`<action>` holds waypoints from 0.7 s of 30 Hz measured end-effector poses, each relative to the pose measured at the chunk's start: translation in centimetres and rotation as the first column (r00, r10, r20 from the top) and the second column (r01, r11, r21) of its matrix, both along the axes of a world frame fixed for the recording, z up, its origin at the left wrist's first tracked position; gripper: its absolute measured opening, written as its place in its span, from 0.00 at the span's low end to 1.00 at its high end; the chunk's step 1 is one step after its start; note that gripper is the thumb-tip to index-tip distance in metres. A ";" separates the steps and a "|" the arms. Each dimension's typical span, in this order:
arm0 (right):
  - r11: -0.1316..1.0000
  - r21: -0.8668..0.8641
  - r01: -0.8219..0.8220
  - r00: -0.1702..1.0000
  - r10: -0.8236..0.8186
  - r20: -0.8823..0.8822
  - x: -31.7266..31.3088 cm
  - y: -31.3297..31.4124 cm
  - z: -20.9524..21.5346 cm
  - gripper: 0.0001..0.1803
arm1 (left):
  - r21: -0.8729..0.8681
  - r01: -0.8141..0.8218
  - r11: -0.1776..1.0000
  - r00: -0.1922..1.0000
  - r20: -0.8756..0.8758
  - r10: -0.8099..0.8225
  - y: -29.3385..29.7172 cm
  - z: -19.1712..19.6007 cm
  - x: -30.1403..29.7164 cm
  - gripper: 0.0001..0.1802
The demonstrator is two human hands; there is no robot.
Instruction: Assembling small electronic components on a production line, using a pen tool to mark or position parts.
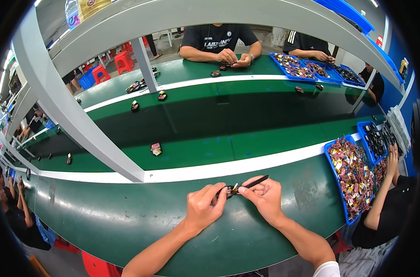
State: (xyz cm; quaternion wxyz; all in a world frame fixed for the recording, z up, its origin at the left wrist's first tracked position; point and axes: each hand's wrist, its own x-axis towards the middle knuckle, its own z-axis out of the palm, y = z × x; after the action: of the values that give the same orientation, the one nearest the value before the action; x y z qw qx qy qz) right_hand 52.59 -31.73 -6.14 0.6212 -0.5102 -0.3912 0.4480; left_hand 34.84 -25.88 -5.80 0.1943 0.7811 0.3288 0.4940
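Observation:
Close to the front of the green bench, my left hand [202, 206] is closed around a small black piece [229, 190] with reddish and white parts showing inside it. My fingers cover much of this piece, so its kind is unclear. A slim black stick-like tool [257, 181] is gripped in my right hand [266, 198], its rear end pointing up to the right. The tool's front end is at or very near the black piece; I cannot tell whether they touch. Both hands are just above the bench top [140, 212].
At right, a blue tray [345, 207] is heaped with small red, yellow and white parts; another blue tray [363, 141] holds black pieces. Beyond the white rail [247, 162], small pieces [156, 148] lie on the green belt [191, 152]. A grey post [76, 120] rises at left. Co-workers sit around.

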 end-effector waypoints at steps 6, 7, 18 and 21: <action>1.000 -0.009 -0.029 0.997 0.028 -0.070 0.6 0.0 0.0 0.07 | -0.010 0.010 1.000 1.000 0.028 -0.010 0.0 -0.1 0.1 0.06; 0.999 -0.020 -0.040 0.997 0.038 -0.072 0.6 0.0 0.2 0.07 | -0.055 0.021 0.998 0.999 0.029 -0.020 0.0 -0.1 0.0 0.06; 0.988 -0.134 -0.073 0.991 0.056 -0.122 1.2 -0.2 1.6 0.06 | -0.699 0.374 0.610 0.916 0.383 -0.123 0.7 -0.1 -0.8 0.11; 0.993 -0.108 -0.048 0.995 0.039 -0.088 1.2 -0.2 1.0 0.06 | -0.611 0.298 0.733 0.947 0.288 -0.145 0.3 -0.1 -0.4 0.12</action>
State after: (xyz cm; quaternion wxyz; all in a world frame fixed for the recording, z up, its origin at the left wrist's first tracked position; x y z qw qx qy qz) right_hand 53.76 -31.92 -5.11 0.5984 -0.5155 -0.3500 0.5037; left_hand 34.40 -25.62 -5.86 0.5449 0.6394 0.3591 0.4066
